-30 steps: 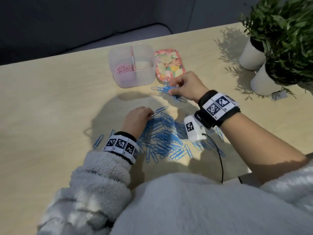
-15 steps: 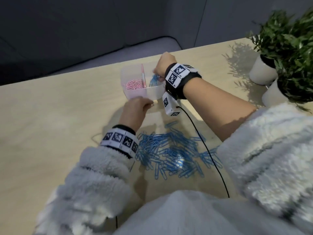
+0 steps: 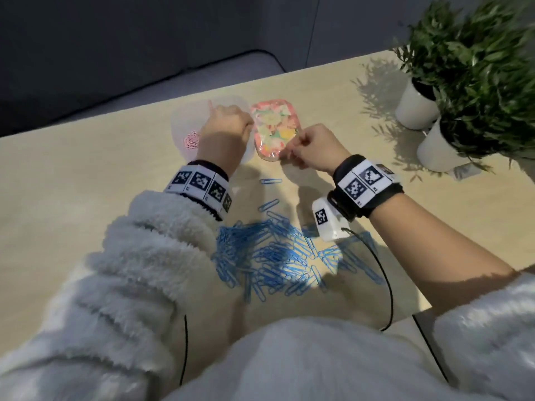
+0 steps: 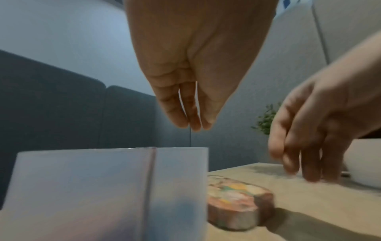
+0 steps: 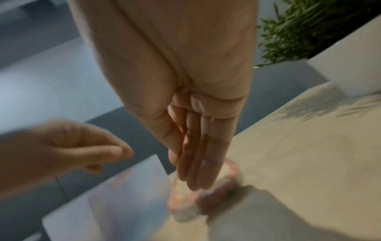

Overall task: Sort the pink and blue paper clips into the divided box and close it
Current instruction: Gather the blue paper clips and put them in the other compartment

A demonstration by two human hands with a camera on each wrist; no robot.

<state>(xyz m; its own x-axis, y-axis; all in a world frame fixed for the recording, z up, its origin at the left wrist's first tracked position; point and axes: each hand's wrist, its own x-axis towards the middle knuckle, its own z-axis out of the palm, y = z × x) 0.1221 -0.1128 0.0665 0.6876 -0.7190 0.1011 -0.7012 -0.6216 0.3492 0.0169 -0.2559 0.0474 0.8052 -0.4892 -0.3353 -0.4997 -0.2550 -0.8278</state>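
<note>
Pink paper clips (image 3: 191,140) sit in our divided box (image 3: 179,123), blue paper clips (image 3: 278,256) mostly cover the worktop (image 3: 86,175), lid (image 3: 275,128) off, left hand (image 3: 225,125) and right hand (image 3: 312,147) both loose, empty.

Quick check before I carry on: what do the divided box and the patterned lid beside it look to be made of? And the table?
The box looks like frosted, translucent plastic: the pink clips show dimly through its wall. The lid seems glossy plastic with a printed pastel pattern, though blur leaves that open. The table looks like pale wood or wood-look laminate, matte, with faint grain.
</note>
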